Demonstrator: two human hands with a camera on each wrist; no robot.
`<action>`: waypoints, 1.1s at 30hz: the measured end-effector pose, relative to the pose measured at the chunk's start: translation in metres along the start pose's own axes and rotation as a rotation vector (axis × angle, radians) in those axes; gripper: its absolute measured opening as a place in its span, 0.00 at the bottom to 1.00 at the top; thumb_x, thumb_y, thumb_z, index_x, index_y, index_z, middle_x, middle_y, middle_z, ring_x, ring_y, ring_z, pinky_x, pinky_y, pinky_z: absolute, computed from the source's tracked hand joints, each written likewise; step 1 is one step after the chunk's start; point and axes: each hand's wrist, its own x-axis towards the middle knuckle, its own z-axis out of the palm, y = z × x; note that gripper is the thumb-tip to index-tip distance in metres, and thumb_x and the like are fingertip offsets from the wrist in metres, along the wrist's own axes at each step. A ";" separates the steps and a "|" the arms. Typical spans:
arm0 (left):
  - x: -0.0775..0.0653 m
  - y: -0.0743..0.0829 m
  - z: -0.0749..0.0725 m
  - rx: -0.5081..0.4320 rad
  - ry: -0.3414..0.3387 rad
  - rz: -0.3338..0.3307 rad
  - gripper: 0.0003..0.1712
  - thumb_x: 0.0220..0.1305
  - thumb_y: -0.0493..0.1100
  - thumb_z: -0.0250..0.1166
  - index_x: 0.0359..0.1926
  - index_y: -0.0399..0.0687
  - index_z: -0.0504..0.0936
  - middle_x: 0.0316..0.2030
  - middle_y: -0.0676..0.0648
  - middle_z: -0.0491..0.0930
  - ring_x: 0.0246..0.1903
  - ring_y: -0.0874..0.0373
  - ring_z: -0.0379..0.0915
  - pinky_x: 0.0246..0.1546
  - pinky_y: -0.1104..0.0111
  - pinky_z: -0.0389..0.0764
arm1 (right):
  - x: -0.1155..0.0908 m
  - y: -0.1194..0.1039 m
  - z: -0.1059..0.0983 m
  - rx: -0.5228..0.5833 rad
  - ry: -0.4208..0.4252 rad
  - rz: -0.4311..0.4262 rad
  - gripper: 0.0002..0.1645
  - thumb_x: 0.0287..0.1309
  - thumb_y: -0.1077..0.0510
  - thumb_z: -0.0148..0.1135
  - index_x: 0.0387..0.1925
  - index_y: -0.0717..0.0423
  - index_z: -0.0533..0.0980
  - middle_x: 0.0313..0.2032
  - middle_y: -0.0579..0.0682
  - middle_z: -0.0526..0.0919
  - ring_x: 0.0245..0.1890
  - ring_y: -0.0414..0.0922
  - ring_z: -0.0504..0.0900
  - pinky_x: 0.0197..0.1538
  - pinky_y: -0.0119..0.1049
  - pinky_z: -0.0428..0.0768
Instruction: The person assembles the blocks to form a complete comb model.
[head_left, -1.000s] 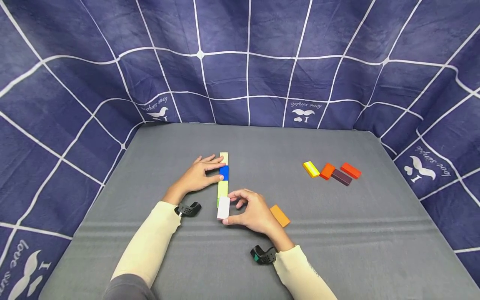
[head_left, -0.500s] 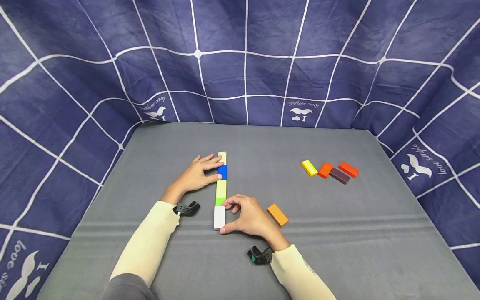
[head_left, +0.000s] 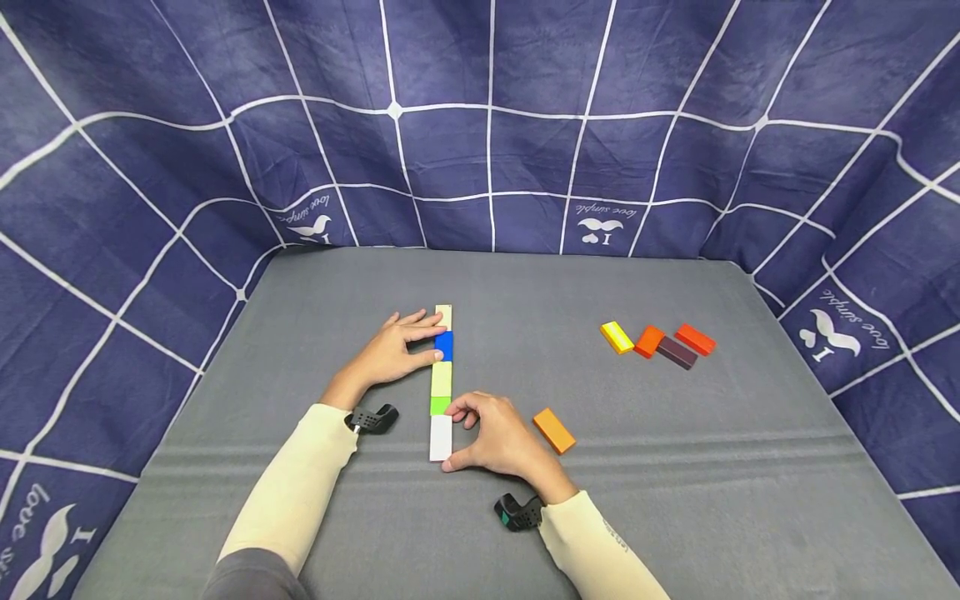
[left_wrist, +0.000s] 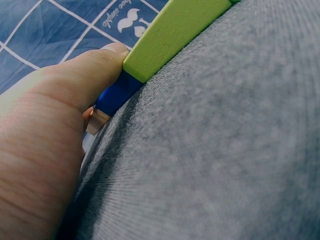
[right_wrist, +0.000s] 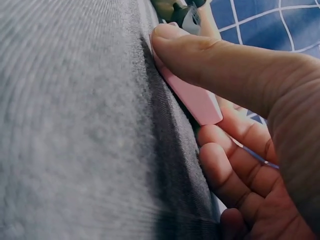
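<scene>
A straight row of flat domino-like blocks runs toward me: a cream block, a blue block, a yellow-green block, a bright green block and a pale pink block at the near end. My left hand lies along the row's left side, fingers extended over the cream and blue blocks; its thumb touches the row around the blue block. With thumb and fingertips, my right hand pinches the pale pink block by its ends. That block looks pink in the right wrist view.
An orange block lies just right of my right hand. Farther right are a yellow block, an orange-red block, a dark purple block and a red block. A blue checked curtain surrounds the grey table.
My right hand has moved the pale pink block toward me and lowered it into line with the row, uncovering the bright green block. The left hand stays in place.
</scene>
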 end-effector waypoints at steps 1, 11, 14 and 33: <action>0.000 0.000 -0.001 0.000 0.003 0.001 0.31 0.64 0.61 0.68 0.66 0.64 0.77 0.71 0.58 0.68 0.77 0.49 0.55 0.76 0.39 0.39 | 0.000 -0.001 0.000 -0.003 -0.001 -0.001 0.37 0.28 0.45 0.89 0.45 0.41 0.81 0.38 0.37 0.82 0.37 0.35 0.78 0.42 0.27 0.76; 0.000 0.001 -0.004 -0.001 0.017 0.002 0.31 0.63 0.62 0.68 0.66 0.64 0.77 0.71 0.59 0.68 0.76 0.48 0.55 0.76 0.38 0.40 | 0.003 -0.003 0.001 -0.037 0.007 -0.034 0.34 0.31 0.43 0.87 0.43 0.40 0.79 0.37 0.34 0.81 0.36 0.34 0.76 0.41 0.26 0.75; -0.001 0.001 -0.005 0.000 0.020 -0.001 0.32 0.63 0.62 0.68 0.66 0.64 0.77 0.71 0.59 0.68 0.76 0.49 0.55 0.76 0.39 0.40 | 0.003 -0.002 0.000 -0.035 0.003 -0.041 0.34 0.31 0.43 0.87 0.43 0.40 0.79 0.37 0.34 0.81 0.36 0.34 0.76 0.41 0.26 0.75; -0.005 0.003 0.001 -0.003 0.002 -0.004 0.32 0.63 0.63 0.67 0.66 0.64 0.77 0.72 0.58 0.68 0.76 0.48 0.55 0.76 0.39 0.39 | -0.017 -0.007 -0.018 0.005 -0.059 -0.134 0.39 0.37 0.43 0.85 0.54 0.42 0.79 0.48 0.41 0.81 0.42 0.39 0.79 0.48 0.31 0.79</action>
